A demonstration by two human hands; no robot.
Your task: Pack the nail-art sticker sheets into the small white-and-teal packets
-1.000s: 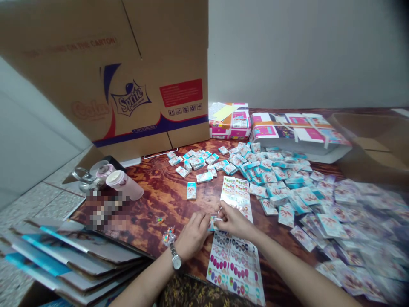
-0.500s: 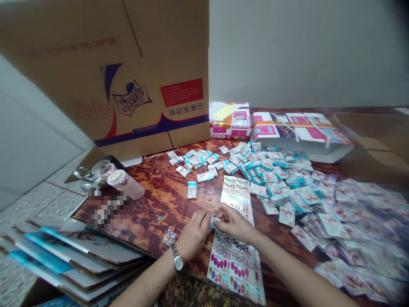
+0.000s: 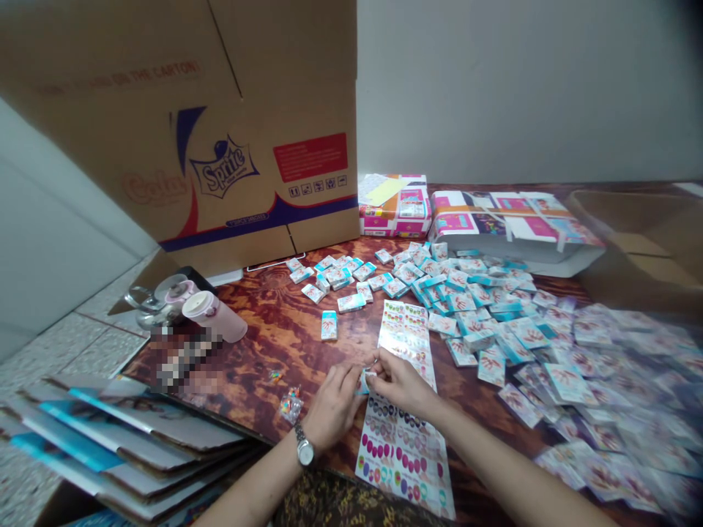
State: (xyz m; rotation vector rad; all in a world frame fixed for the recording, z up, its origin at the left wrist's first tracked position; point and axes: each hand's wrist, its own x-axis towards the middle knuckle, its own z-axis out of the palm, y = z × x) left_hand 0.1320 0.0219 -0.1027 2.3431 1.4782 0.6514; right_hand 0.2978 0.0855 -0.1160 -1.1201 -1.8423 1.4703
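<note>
A small blue-and-white box (image 3: 363, 382) sits between my two hands, low over the table. My left hand (image 3: 333, 401), with a watch at the wrist, is closed around its left side. The fingers of my right hand (image 3: 400, 380) pinch it from the right, and they hide part of it. Beneath my right hand lies a long sticker sheet (image 3: 406, 439) printed with rows of colourful oval nail designs. Another such small box (image 3: 329, 326) lies by itself beyond my left hand. Two little clear bags of coloured bits (image 3: 291, 404) are left of my hands.
Many small boxes (image 3: 466, 300) are heaped at the centre right, beside purple packets (image 3: 609, 439). A large Sprite carton (image 3: 263, 88) stands behind. Pink-and-white wrapped packages (image 3: 510, 212), a pink bottle (image 3: 215, 316) and stacked cardboard sheets (image 3: 132, 446) surround the work area.
Both hands stay nearly in place on the small box, which is tilted slightly differently between the fingers. The whole view has shifted a little.
</note>
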